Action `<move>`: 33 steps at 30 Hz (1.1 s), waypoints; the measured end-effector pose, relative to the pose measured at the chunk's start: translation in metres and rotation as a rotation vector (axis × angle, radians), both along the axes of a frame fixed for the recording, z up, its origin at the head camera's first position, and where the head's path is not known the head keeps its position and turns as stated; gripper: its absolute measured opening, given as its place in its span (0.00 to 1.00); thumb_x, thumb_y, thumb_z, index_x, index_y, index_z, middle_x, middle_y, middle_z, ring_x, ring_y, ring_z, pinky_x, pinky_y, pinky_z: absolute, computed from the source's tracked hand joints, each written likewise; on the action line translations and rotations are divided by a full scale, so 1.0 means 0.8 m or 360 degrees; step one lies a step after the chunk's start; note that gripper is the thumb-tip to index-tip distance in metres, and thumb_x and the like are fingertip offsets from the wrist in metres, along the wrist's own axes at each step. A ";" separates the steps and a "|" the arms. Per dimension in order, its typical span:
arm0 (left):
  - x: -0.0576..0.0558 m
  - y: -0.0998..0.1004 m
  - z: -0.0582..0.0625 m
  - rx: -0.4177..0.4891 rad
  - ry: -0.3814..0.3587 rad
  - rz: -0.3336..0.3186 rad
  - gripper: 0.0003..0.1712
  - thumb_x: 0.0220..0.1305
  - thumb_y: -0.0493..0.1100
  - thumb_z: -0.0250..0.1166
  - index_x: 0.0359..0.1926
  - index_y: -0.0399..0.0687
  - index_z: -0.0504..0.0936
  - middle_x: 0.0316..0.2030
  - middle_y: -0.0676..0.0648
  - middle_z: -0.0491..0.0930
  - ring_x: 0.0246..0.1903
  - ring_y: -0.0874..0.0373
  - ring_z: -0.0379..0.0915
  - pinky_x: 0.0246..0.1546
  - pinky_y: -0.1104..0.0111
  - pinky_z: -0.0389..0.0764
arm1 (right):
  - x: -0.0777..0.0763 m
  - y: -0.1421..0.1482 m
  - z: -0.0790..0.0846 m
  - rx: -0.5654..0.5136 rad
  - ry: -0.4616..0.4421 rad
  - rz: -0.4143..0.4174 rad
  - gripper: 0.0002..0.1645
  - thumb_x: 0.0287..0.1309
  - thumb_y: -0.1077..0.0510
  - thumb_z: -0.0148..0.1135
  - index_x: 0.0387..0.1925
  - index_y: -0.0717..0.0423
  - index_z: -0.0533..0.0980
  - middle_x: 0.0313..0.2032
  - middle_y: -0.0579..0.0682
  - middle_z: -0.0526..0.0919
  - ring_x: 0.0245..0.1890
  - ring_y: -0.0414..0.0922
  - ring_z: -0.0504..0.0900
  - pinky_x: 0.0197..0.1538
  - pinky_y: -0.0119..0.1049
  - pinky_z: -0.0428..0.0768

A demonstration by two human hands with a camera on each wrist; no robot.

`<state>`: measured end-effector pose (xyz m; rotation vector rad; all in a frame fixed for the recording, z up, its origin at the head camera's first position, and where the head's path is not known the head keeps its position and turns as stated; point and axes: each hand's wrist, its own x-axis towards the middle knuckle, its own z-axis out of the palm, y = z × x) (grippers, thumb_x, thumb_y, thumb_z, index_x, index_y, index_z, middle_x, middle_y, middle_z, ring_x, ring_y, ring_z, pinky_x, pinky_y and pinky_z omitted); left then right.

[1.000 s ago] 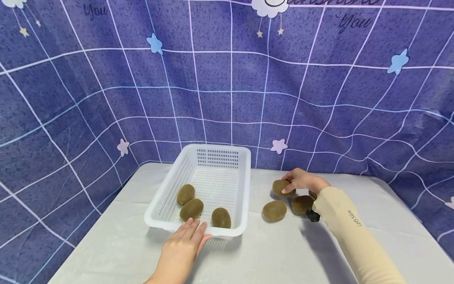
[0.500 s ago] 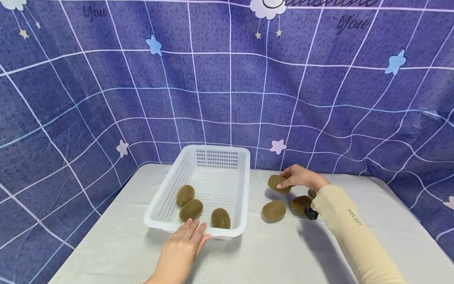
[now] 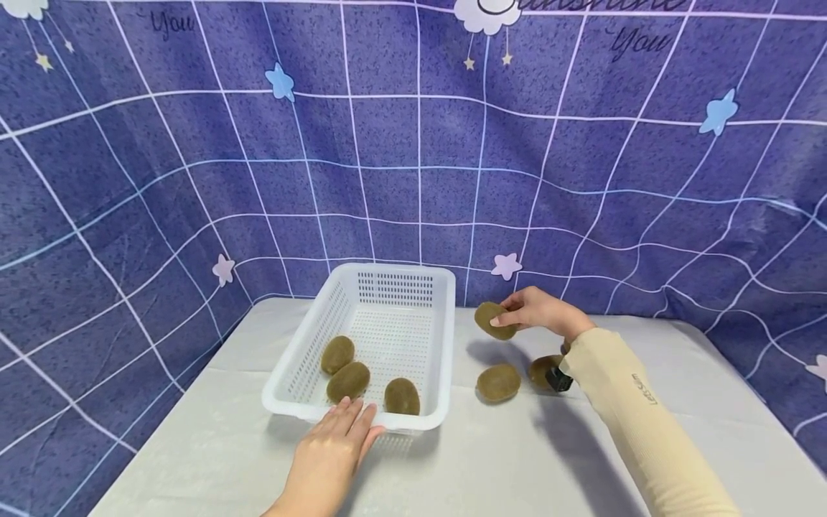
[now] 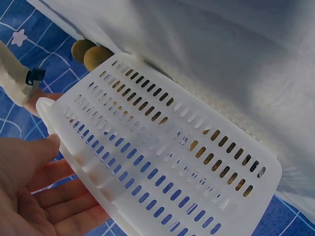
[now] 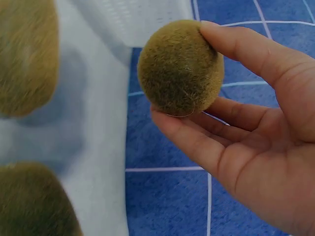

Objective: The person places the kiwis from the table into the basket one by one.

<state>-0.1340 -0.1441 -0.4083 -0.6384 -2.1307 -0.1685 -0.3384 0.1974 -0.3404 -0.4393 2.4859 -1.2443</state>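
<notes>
My right hand [image 3: 539,312] pinches a brown fuzzy kiwi [image 3: 494,321] between thumb and fingers, raised over the table to the right of the basket. The right wrist view shows this kiwi [image 5: 179,69] from its end, the thumb on top and fingers below. At the near rim of a white plastic basket [image 3: 448,345], my left hand [image 3: 329,449] holds on, fingers over the edge and thumb outside; the left wrist view shows the basket's slotted wall [image 4: 162,147] beside that hand. Inside the basket lie three kiwis, one of them [image 3: 402,397] apart from the other two.
Another kiwi [image 3: 499,383] lies on the white-covered table [image 3: 478,459] right of the basket. A further kiwi [image 3: 543,372] is partly hidden by the black wrist camera [image 3: 559,378], and a bit of brown shows behind the sleeve. A blue gridded curtain [image 3: 388,194] hangs behind.
My right hand has lifted the kiwi off the table and moved it left and up, toward the basket. The left hand and the basket have stayed put.
</notes>
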 end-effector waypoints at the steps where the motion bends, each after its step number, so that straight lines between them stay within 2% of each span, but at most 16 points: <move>1: 0.000 0.000 0.000 0.0001 -0.0001 0.0001 0.38 0.77 0.58 0.35 0.37 0.39 0.86 0.34 0.38 0.85 0.34 0.42 0.84 0.33 0.54 0.85 | 0.000 -0.001 0.002 -0.0018 -0.0005 -0.0007 0.30 0.56 0.55 0.68 0.52 0.74 0.73 0.39 0.56 0.84 0.38 0.44 0.84 0.48 0.40 0.84; 13: 0.001 0.001 0.001 0.0006 -0.0008 0.0008 0.38 0.76 0.59 0.34 0.36 0.39 0.86 0.34 0.39 0.85 0.33 0.42 0.84 0.33 0.54 0.85 | 0.003 -0.034 0.031 -0.0187 -0.0026 -0.0044 0.28 0.58 0.54 0.67 0.52 0.71 0.74 0.39 0.53 0.85 0.41 0.43 0.83 0.53 0.41 0.81; 21: 0.000 0.001 0.000 0.0003 0.0011 0.0012 0.38 0.76 0.59 0.35 0.36 0.39 0.86 0.34 0.38 0.85 0.33 0.42 0.84 0.32 0.54 0.85 | 0.000 -0.071 0.046 -0.0258 -0.0052 -0.0104 0.31 0.59 0.51 0.67 0.56 0.70 0.72 0.46 0.58 0.83 0.47 0.48 0.82 0.55 0.41 0.80; 28: -0.002 0.000 -0.001 0.0017 0.0027 0.0010 0.38 0.76 0.59 0.36 0.36 0.39 0.86 0.33 0.39 0.85 0.33 0.42 0.84 0.32 0.54 0.85 | 0.001 -0.109 0.052 -0.0324 -0.0115 -0.0212 0.28 0.58 0.51 0.68 0.51 0.69 0.76 0.38 0.54 0.84 0.39 0.43 0.82 0.52 0.40 0.82; 33: -0.002 0.001 -0.001 0.0007 0.0033 0.0009 0.38 0.76 0.59 0.36 0.36 0.39 0.86 0.33 0.39 0.85 0.33 0.42 0.84 0.32 0.54 0.85 | 0.004 -0.135 0.050 -0.0387 -0.0142 -0.0200 0.23 0.58 0.52 0.67 0.44 0.69 0.78 0.31 0.52 0.83 0.33 0.42 0.82 0.51 0.40 0.83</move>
